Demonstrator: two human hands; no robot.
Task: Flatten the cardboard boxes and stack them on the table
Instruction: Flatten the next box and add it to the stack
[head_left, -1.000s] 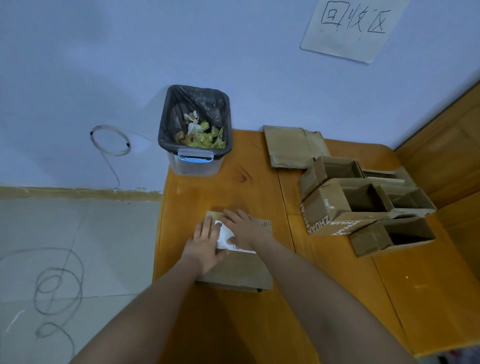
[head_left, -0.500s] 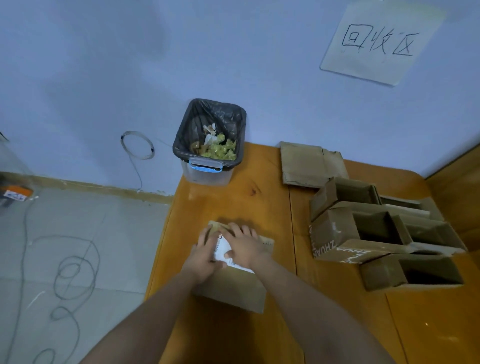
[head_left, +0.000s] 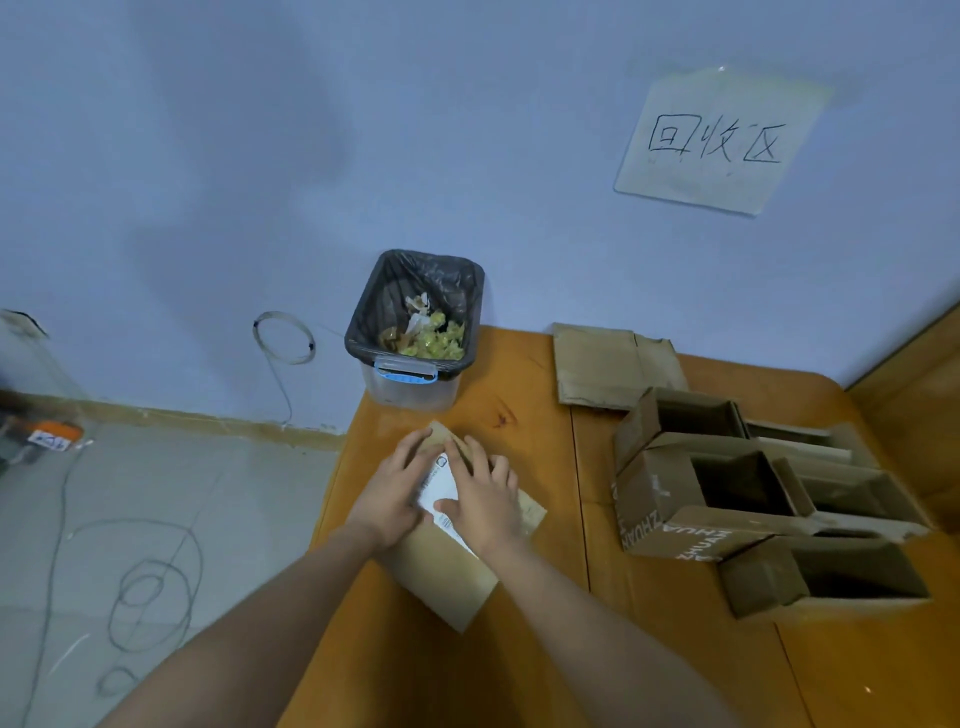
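A flattened cardboard box (head_left: 457, 566) is pressed onto the near left part of a wooden table (head_left: 524, 670) by a left hand (head_left: 395, 491) and a right hand (head_left: 480, 499), both laid flat with fingers spread over its white label (head_left: 439, 491). If pressure is eased, the folds may spring open; the box sits near the table's left edge and could slide off. Open boxes (head_left: 727, 499) wait at the right, a flat sheet (head_left: 608, 364) behind them.

I see bare surface (head_left: 530, 415) between the bin (head_left: 413, 332) and the flattened cardboard (head_left: 608, 364) at the back; open boxes (head_left: 727, 499) crowd the right side, near my hands.
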